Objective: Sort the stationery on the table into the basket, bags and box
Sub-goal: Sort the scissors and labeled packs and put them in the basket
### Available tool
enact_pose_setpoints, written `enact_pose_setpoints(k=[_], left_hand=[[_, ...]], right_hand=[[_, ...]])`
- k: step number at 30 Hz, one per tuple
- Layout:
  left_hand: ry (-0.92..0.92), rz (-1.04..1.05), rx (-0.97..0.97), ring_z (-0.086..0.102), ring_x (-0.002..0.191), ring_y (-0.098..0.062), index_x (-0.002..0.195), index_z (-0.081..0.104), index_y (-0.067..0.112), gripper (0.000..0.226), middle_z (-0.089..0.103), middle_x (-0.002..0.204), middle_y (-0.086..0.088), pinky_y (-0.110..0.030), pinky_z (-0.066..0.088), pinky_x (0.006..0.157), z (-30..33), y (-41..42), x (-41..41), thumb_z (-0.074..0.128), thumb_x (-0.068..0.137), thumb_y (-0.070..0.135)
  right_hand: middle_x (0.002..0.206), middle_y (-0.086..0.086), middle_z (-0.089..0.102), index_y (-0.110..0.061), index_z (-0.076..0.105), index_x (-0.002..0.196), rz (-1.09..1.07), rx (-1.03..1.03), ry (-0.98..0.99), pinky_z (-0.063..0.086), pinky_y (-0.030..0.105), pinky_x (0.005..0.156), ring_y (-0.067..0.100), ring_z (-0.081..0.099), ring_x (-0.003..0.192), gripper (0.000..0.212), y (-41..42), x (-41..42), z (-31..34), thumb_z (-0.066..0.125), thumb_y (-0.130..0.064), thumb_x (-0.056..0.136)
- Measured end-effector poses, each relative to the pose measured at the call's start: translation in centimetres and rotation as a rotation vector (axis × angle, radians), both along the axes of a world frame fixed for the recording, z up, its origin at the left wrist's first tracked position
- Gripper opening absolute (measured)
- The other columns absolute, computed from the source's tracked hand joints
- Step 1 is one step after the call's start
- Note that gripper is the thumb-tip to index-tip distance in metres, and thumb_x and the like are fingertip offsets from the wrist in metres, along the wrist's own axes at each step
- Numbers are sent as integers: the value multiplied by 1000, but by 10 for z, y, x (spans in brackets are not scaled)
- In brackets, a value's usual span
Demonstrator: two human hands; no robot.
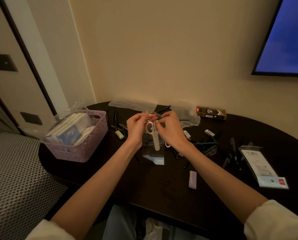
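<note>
Bagging of scissors looks to be the step in hand. At far left, the lilac perforated plastic basket (pixel 85 144) stands on the dark oval table (pixel 162 184), already holding white and blue packets. Just right of it, the left hand (pixel 136 129) pinches one upper edge of a clear narrow plastic bag (pixel 153 153) between curled fingers and thumb. Inside the bag hang small white scissors with looped handles (pixel 152 134), handles up, their capped blades pointing down. The right hand (pixel 170 130) pinches the opposite edge of the bag's mouth, fingers curled. Next, I judge, the mouth needs pressing closed, then the bag laying aside. Farther right lie scattered dark pens (pixel 209 144), a lilac rectangular eraser (pixel 192 179) and a gold-and-black cardboard box (pixel 211 113).
</note>
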State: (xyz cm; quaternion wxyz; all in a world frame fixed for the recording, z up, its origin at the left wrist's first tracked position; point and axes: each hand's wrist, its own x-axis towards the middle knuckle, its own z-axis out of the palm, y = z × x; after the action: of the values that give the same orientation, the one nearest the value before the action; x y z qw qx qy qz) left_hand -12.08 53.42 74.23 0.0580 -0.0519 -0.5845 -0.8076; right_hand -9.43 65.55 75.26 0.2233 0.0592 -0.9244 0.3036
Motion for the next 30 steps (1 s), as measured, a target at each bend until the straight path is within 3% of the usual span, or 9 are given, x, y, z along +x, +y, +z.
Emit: enact_pose_setpoints(k=[4, 8, 13, 19, 22, 24, 27, 30], left_hand=[[18, 1, -15, 71, 92, -27, 106, 63, -12, 25, 72, 98, -20, -32, 57, 82, 0, 1, 0, 56, 95, 9], [27, -9, 0, 72, 89, -25, 104, 64, -13, 24, 71, 96, -20, -30, 58, 78, 2, 3, 1, 56, 95, 8], [14, -16, 9, 71, 91, -26, 104, 64, -12, 23, 72, 97, -20, -29, 58, 78, 0, 4, 1, 56, 95, 8], [11, -28, 0, 71, 93, -27, 104, 64, -13, 23, 71, 97, -19, -35, 57, 85, -2, 6, 0, 57, 94, 7], [16, -38, -1, 70, 95, -29, 104, 64, -13, 24, 71, 98, -20, -38, 56, 87, -2, 6, -1, 57, 94, 8], [13, -65, 35, 70, 95, -28, 106, 62, -13, 24, 71, 96, -19, -37, 57, 86, -1, 4, 0, 57, 94, 7], [1, -85, 72, 70, 95, -31, 105, 61, -12, 22, 70, 99, -22, -38, 57, 86, 0, 2, 0, 56, 94, 6], [-2, -110, 82, 69, 97, -33, 103, 63, -8, 18, 69, 102, -24, -40, 57, 88, -1, 0, 0, 56, 94, 6]], right_hand=[[104, 5, 59, -8, 73, 88, -6, 99, 8, 43, 23, 68, 13, 56, 92, 28, 3, -4, 3, 55, -30, 93], [85, 4, 65, -9, 73, 80, -13, 123, 69, 51, 28, 65, 11, 60, 74, 27, 5, -5, 4, 58, -29, 91], [99, 5, 61, -7, 72, 90, -9, 193, 83, 52, 31, 72, 15, 61, 83, 29, 7, -2, 6, 57, -31, 92], [95, 3, 62, -12, 71, 82, 5, 213, 134, 53, 34, 73, 16, 61, 83, 23, 11, 2, 12, 64, -33, 88], [82, -5, 61, -18, 62, 78, -49, 79, 160, 53, 33, 68, 13, 60, 76, 20, 14, 0, 8, 65, -36, 86], [79, -6, 62, -17, 56, 86, -23, -151, 158, 54, 31, 66, 10, 62, 74, 21, 17, -1, 3, 67, -35, 84], [92, 3, 66, -13, 46, 111, 150, -552, 33, 54, 24, 76, 11, 66, 84, 40, 23, -1, -2, 72, -24, 83], [100, 10, 69, -8, 50, 118, 288, -691, -173, 54, 27, 84, 16, 68, 93, 42, 31, -2, -9, 72, -11, 82]])
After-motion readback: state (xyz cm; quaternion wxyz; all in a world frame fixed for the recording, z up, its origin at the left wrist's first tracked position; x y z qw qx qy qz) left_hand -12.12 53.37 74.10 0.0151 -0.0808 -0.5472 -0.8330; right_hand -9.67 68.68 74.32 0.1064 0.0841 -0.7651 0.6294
